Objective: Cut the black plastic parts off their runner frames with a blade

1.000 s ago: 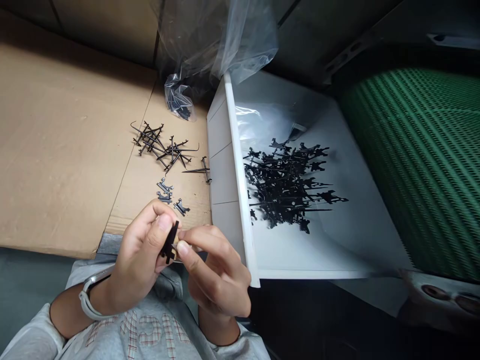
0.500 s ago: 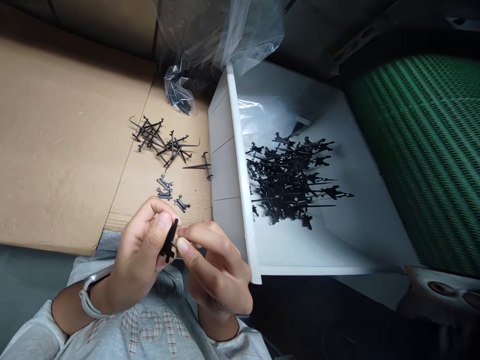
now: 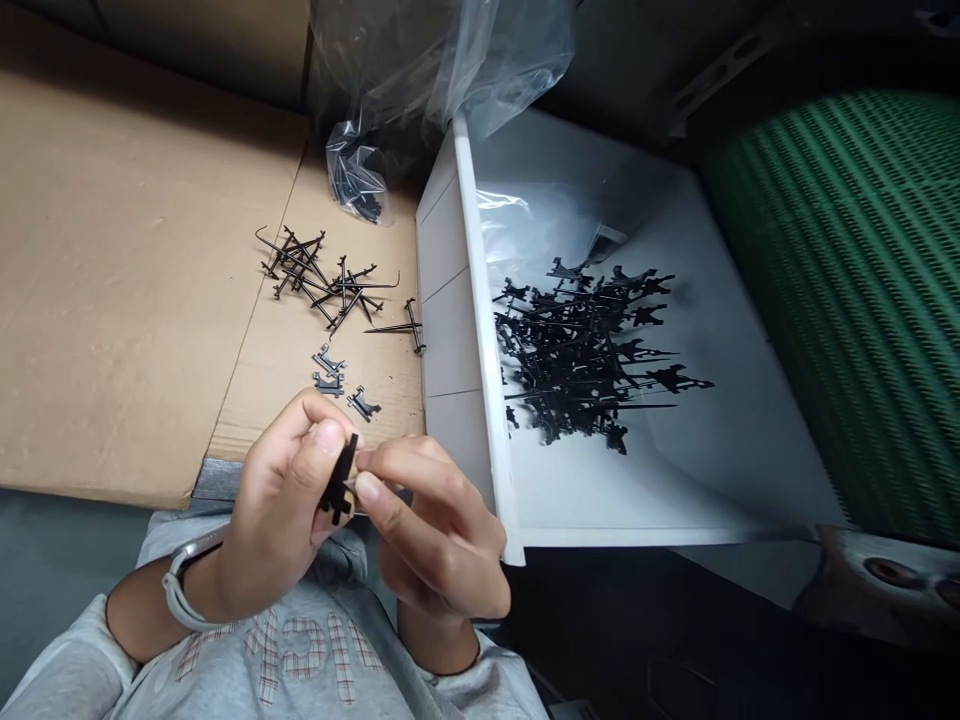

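Between the thumb and curled fingers of my left hand (image 3: 281, 510), a small black plastic bracket (image 3: 342, 478) is held on edge. My right hand (image 3: 442, 540) is closed in a pinch right beside it, thumb and forefinger tips at the bracket's side. What they grip is too small and covered to make out. Just beyond my hands, several similar brackets (image 3: 328, 383) lie on the cardboard (image 3: 127, 300). Farther off is a loose pile of thin black pointed rods (image 3: 300, 262) with small crosspieces.
To the right stands a white bin (image 3: 637, 500) with a heap of black bracket-and-rod pieces (image 3: 577, 360) inside. A clear plastic bag (image 3: 360, 180) of dark parts sits at the back of the cardboard. Past the bin is a green ribbed surface (image 3: 847, 300).
The view has shifted very slightly. Both hands keep the same hold at the bracket, with only a tiny movement of the right fingers.
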A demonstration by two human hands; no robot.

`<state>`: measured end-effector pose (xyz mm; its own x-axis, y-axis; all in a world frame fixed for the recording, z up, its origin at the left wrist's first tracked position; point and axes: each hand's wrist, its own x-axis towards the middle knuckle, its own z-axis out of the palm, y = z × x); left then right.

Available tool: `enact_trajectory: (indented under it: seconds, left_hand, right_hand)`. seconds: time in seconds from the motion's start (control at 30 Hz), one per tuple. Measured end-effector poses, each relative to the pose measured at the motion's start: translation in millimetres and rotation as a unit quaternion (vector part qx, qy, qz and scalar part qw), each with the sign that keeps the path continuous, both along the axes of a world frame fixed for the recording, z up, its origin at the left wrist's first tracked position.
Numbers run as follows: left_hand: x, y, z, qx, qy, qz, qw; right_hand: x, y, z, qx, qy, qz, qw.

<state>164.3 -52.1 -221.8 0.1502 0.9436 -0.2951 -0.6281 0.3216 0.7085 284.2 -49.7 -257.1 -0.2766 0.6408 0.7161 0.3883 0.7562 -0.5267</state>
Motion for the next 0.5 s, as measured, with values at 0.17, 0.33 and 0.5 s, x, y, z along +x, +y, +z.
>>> enact_trajectory:
  seconds: [0.17,0.33,0.5]
  left_hand:
    - [-0.5,0.1,0.2,-0.006,-0.018,0.000,1.000]
    - [-0.7,-1.4,1.3,-0.017,-0.028,0.003,0.999]
    - [-1.8,-2.0,-0.3,0.006,-0.044,-0.013,0.999]
  right_hand:
    - [-3.3,0.4,2.8,0.030,0.057,-0.030,0.997]
    - [-5.5,1.7,8.1,0.021,0.092,-0.009,0.995]
    - [1.3,-5.6,3.7,-0.071,-0.010,-0.014,0.997]
